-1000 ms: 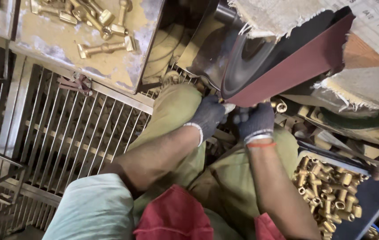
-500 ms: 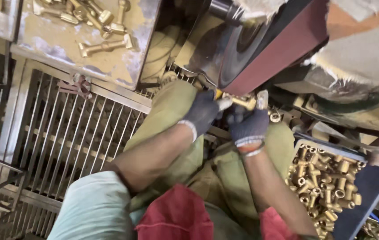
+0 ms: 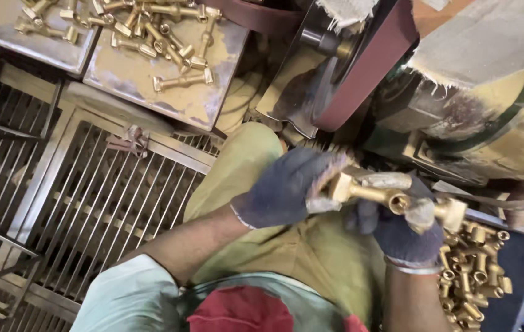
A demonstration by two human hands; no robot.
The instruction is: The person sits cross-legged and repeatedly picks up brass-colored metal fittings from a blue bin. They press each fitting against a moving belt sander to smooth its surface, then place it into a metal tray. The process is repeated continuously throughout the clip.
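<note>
While both gloved hands clamp a T-shaped brass pipe fitting (image 3: 391,198) over the lap, left hand (image 3: 286,187) and right hand (image 3: 406,230) at opposite ends, steady, even pressure seems wise near the maroon sanding belt (image 3: 366,67) above.

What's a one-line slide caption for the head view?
Both gloved hands, left hand and right hand, grip a brass fitting below a maroon sanding belt.

Sanding belt (image 3: 360,80) looms just above; parts bin (image 3: 514,270) crowds right.
</note>
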